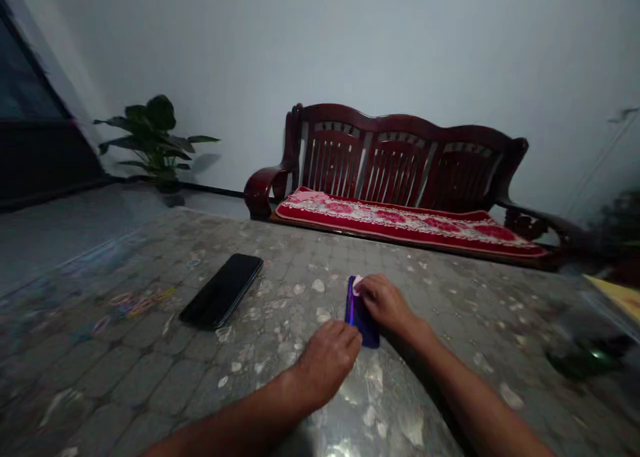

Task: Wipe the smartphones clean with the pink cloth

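Observation:
A glossy purple phone (369,329) lies flat on the patterned tabletop, partly covered by both hands. My left hand (330,353) is closed at its near left edge, fingers curled over that side. Across the phone's far half rests my right hand (387,302), its fingers bent and pressed together on a small white piece (357,283) that looks like tissue or cloth. Most of that piece is hidden beneath the fingers. Further left, a black phone (223,291) lies with its dark face up, apart from both hands.
Several coloured rubber bands (140,303) lie scattered on the left of the table (280,350). At the right edge sits a blurred clear container (590,337) with something green. A dark red wooden bench (390,157) and a potted plant (155,137) stand beyond the table.

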A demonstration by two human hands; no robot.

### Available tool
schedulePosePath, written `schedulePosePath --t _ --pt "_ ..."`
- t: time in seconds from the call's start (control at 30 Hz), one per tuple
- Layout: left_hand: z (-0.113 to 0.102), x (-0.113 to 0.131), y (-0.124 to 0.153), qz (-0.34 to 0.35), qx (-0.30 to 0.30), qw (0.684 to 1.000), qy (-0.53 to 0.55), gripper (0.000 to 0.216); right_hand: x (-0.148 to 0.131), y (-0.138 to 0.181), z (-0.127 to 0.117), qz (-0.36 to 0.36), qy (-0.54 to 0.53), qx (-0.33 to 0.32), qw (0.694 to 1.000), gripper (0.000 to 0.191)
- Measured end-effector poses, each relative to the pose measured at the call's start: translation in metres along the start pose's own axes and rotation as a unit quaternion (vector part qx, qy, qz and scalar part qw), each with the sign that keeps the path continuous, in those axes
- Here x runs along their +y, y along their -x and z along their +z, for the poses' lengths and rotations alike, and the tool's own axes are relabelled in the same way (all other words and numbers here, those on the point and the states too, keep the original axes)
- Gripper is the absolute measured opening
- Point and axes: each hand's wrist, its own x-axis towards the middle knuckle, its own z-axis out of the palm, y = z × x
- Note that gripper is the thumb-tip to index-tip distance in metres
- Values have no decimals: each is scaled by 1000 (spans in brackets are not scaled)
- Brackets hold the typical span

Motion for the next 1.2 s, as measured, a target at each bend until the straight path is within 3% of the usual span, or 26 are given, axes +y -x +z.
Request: schedulePosePath --t 0.13,0.37,0.6,0.87,1.2 --pt "-1 1 1 -3 10 1000 0 14 -2 10 -4 -15 -8 -25 1000 25" --pt "-4 2 1 4 16 1000 -13 15 8 -4 2 60 7 18 998 22" --pt "-6 2 2 5 24 1000 -11 16 -3 10 -8 -10 -16 -28 999 24" --pt "0 2 3 9 38 999 -17 19 17 2 -5 55 27 14 998 22" --pt "1 2 3 3 35 999 -22 15 -2 29 -7 10 -9 13 1000 23"
